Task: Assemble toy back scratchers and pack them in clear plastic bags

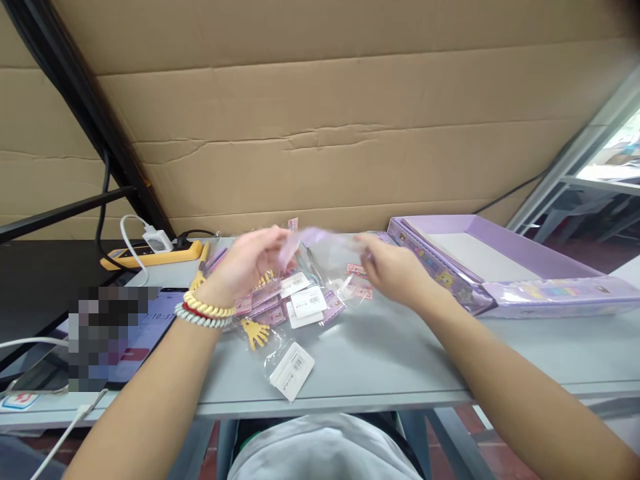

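Above the middle of the grey table, a clear plastic packet with a purple part [313, 239] stretches between my hands, blurred by motion. My left hand [257, 257], with beaded bracelets at the wrist, has its fingers at the purple end. My right hand [387, 263] pinches the packet's other end with bent fingers. Beneath lies a pile of small bagged items with purple and pink cards and white barcode labels [307, 302]. A yellow hand-shaped piece [256, 333] sits at the pile's front, and a bagged white tag [292, 371] lies nearer the table edge.
An open purple box [560, 298] stands at the right of the table [390, 353]. At the left are a yellow power strip [185, 253] with a white charger, cables, and a phone-like screen [150, 333]. A cardboard wall [310, 173] rises behind, beside a black metal frame.
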{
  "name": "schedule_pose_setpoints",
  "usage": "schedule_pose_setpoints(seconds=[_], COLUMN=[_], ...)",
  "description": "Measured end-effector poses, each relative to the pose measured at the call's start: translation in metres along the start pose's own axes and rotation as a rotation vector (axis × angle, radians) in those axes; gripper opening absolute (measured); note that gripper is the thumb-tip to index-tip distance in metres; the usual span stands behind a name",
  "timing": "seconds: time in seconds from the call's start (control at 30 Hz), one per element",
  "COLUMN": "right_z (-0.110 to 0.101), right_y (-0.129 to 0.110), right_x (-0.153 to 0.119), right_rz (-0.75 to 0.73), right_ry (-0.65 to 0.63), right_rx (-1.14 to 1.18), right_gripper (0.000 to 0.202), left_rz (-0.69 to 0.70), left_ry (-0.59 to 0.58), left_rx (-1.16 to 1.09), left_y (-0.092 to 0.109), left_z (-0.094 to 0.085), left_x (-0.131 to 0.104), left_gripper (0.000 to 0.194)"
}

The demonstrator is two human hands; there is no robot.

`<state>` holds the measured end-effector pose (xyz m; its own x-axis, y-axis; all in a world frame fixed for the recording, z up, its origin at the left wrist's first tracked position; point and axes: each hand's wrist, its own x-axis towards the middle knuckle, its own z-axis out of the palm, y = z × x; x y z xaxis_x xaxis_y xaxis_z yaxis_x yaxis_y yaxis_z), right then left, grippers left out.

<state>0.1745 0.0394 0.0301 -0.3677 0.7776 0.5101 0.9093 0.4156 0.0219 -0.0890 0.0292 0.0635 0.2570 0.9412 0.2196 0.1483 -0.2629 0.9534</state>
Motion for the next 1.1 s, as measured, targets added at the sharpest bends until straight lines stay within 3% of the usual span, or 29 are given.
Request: schedule_pose_setpoints(seconds=[0.07, 0.13, 0.2, 0.27, 0.43, 0.7, 0.87, 1.0, 1.1], right_z=[-0.001, 0.001, 0.005, 0.012, 0.023, 0.021, 0.030, 0.035, 0.038], right_y=[0.015, 0.030, 0.041, 0.046, 0.049, 0.054, 0.058, 0.055, 0.050], right_x=[0.004, 0.007, 0.008, 0.008, 0.009, 0.008, 0.011, 0.014, 0.014], right_rz=[0.356, 0.535, 0.628, 0.675, 0.671, 0.529, 0.546, 0.451, 0.421], right_ry=[-0.044, -0.121, -0.232, -0.315, -0.349, -0.207, -0.366, -0.412, -0.480], right_rx=[-0.074, -0.134, -0.171, -0.195, -0.230, -0.234, -0.214, -0.145, -0.150], right_gripper=[0.045, 0.053, 0.056, 0.053, 0.041, 0.039, 0.046, 0.057, 0.047], left_rz=[-0.024, -0.092, -0.198, -0.274, -0.324, -0.341, -0.334, -0.316, -0.279], left_ry=[0.319, 0.495, 0.434, 0.322, 0.272, 0.268, 0.338, 0.415, 0.491], left_rx=[0.299, 0.787, 1.070, 1.162, 1.245, 1.234, 1.134, 1.059, 0.974], left_y=[-0.011, -0.022, -0.029, -0.031, -0.026, -0.029, -0.029, -0.020, -0.009], left_z=[-0.016, -0.028, -0.031, -0.025, -0.003, -0.016, -0.023, -0.028, -0.032], left_x=[0.011, 0.019, 0.021, 0.019, 0.013, 0.018, 0.019, 0.016, 0.011], left_gripper=[0.045, 0.041, 0.044, 0.052, 0.067, 0.035, 0.032, 0.031, 0.033])
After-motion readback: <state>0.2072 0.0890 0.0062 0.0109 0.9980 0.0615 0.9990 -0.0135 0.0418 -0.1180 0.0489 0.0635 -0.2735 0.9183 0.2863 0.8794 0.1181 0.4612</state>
